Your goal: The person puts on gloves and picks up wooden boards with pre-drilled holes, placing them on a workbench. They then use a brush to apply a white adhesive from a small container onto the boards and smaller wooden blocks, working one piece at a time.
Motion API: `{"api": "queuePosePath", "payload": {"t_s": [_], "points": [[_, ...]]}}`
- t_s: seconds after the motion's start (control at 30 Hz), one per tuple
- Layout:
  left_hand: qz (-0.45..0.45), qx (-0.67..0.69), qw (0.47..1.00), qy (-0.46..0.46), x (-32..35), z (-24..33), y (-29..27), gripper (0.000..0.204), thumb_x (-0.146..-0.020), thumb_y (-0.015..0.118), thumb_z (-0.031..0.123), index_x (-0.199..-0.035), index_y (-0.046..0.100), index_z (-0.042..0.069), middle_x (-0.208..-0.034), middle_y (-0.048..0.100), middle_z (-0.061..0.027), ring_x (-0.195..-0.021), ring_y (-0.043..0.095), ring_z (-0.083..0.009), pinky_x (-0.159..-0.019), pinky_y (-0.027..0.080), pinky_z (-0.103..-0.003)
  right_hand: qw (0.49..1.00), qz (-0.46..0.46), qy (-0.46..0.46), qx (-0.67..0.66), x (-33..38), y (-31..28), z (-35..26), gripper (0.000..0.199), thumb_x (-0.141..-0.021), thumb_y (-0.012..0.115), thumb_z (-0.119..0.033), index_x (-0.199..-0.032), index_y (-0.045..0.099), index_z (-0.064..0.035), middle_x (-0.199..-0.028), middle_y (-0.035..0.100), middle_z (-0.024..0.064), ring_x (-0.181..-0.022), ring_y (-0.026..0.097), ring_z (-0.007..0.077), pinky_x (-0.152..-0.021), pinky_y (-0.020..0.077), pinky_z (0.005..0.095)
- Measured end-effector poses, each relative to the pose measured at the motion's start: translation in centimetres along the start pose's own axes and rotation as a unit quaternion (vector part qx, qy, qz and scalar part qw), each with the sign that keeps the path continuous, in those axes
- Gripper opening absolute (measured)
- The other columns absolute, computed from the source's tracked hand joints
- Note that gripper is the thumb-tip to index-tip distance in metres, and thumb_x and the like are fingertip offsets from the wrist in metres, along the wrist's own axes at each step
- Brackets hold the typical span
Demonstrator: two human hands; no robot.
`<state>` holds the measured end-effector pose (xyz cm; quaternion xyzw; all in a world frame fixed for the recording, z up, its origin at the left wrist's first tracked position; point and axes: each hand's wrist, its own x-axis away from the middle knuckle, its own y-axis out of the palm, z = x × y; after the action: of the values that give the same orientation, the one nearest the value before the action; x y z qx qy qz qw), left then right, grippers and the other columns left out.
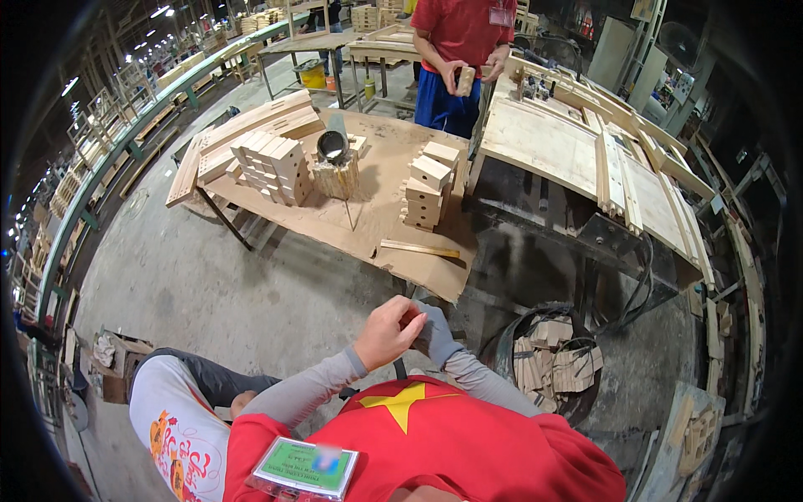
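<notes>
My left hand (pixel 386 333) is bare, its fingers curled in front of my red shirt, against my right hand (pixel 435 336). A grey covering, glove or sleeve, wraps the right hand and hides its fingers. Whether the left fingers pinch that covering or something small is hidden. Beyond my hands stands a cardboard-topped table (pixel 381 201). A thin wooden strip (pixel 420 249) lies near its front edge. Stacked drilled wooden blocks (pixel 425 194) stand at its right, and another block stack (pixel 274 167) at its left. Between them, a dark cup-like container (pixel 332 147) rests tilted on a wooden stump (pixel 338 178).
Across the table, a person in red (pixel 462 38) holds a wooden block (pixel 465 81). A bin of wood offcuts (pixel 552 360) stands at my right, below a workbench (pixel 544 138). Someone in a white printed garment (pixel 180 427) is close at my left. Long boards (pixel 259 125) lie on the table's far left.
</notes>
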<state>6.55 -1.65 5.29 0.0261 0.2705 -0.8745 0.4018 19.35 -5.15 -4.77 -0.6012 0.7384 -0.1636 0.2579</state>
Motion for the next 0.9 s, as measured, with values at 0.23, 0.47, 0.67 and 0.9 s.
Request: {"api": "queuePosePath", "payload": {"t_s": [0.23,0.47,0.67,0.9], "points": [[-0.027,-0.195,0.980,-0.014,0.7,-5.1,1.8,0.010,-0.079,0.055,0.008,-0.081,0.051,0.000,-0.070,0.058,-0.0212,-0.066,0.056,-0.0425,-0.056,0.044,-0.046,0.996,0.072,0.061,-0.007,-1.0,-1.1,-1.1,0.026,-0.081,0.053,-0.025,-0.097,0.062,-0.0060,-0.085,0.064,0.0175,-0.081,0.061,0.0345,-0.071,0.0483,0.0396],[-0.066,0.292,0.894,-0.333,-0.2,-11.0,0.0,0.022,-0.080,0.055,0.010,-0.096,0.065,-0.001,-0.088,0.066,-0.0114,-0.075,0.064,-0.0246,-0.069,0.052,-0.033,0.913,0.069,-0.066,0.397,0.7,0.6,-6.8,0.019,-0.084,0.050,-0.021,-0.090,0.058,-0.0053,-0.072,0.062,0.0149,-0.065,0.062,0.0314,-0.058,0.0482,0.0419],[-0.076,0.592,0.757,-0.265,-1.4,-5.9,0.6,0.035,-0.092,0.035,0.017,-0.120,0.053,0.006,-0.113,0.057,-0.0114,-0.097,0.058,-0.0196,-0.086,0.047,-0.031,0.953,0.063,-0.127,0.268,0.1,2.0,-3.4,0.009,-0.083,0.053,-0.018,-0.084,0.054,-0.0102,-0.067,0.057,0.0084,-0.058,0.059,0.0250,-0.050,0.0450,0.0376],[0.149,0.599,0.753,-0.230,-2.5,-8.6,1.3,0.028,-0.090,0.039,0.023,-0.105,0.057,0.008,-0.097,0.059,-0.0074,-0.088,0.056,-0.0194,-0.081,0.045,-0.032,0.950,-0.117,0.035,0.287,-0.9,1.2,-3.7,0.020,-0.082,0.048,-0.025,-0.081,0.059,-0.0087,-0.073,0.063,0.0136,-0.065,0.063,0.0311,-0.055,0.0488,0.0434]]}}
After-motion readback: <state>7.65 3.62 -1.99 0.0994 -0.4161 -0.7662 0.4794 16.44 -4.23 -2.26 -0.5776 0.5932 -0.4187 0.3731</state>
